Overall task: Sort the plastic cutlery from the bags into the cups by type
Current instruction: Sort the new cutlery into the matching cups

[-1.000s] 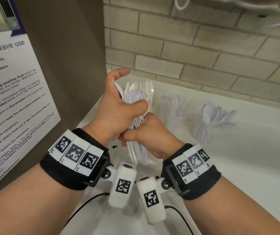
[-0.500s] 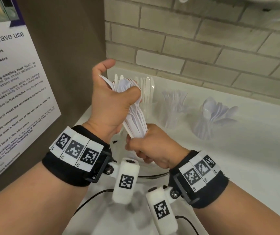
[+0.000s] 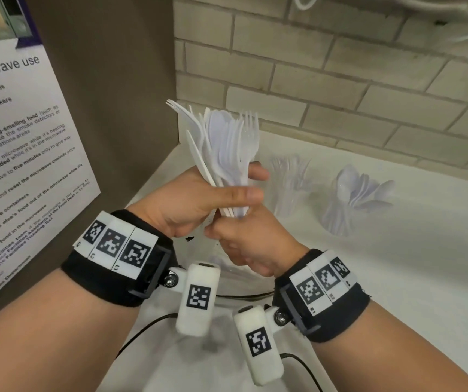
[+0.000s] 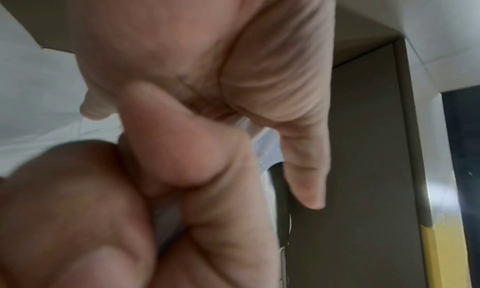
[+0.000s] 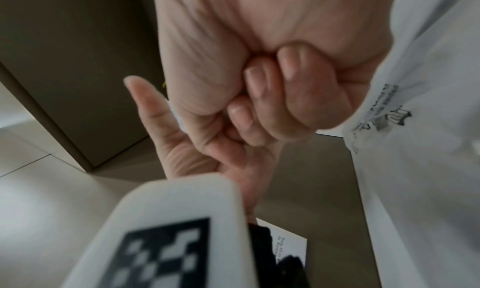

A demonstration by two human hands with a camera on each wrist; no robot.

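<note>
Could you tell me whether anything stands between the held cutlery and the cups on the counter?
Nothing visible does: the cutlery is held up by both hands, with bare counter between it and the cups.

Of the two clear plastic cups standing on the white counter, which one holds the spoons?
The clear cup farther right holds white spoons with rounded bowls. The clear cup nearer the hands holds pronged forks.

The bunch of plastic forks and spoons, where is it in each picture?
Head: the cutlery bunch stands up at centre, left hand gripping its middle, right hand gripping the handle ends.
Left wrist: only a pale sliver shows between the fingers, centre.
Right wrist: not visible; hands cover it.
Shared landmark: the brown panel, at right in left wrist, upper left in right wrist.
</note>
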